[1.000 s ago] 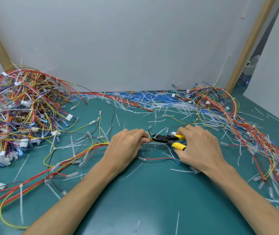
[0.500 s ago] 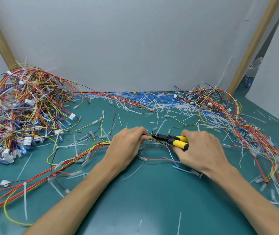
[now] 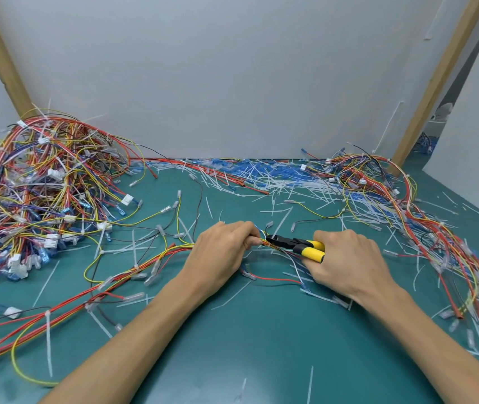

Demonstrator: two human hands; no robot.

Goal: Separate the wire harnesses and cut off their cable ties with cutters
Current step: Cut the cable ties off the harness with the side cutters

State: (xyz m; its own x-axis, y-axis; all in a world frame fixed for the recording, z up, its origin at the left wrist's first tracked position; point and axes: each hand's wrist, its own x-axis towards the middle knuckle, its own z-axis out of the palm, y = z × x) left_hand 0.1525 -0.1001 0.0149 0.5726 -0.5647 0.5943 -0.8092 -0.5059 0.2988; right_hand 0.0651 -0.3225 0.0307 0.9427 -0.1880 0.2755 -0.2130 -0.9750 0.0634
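Observation:
My left hand (image 3: 223, 252) grips a red and yellow wire harness (image 3: 145, 265) that trails off to the lower left across the green table. My right hand (image 3: 348, 258) holds yellow-handled cutters (image 3: 299, 245), whose black jaws point left and meet the harness right beside my left fingertips. The harness carries white cable ties (image 3: 47, 339) along its length. Whatever the jaws bite on is too small to make out.
A large tangle of harnesses (image 3: 37, 188) fills the left side, a smaller one (image 3: 383, 185) the back right. Cut white tie scraps (image 3: 261, 182) litter the green table (image 3: 261, 345). A grey wall and two wooden posts close the back.
Both hands kept their grips. The cutter jaws closed in against the harness at my left fingertips, and the view shifted slightly.

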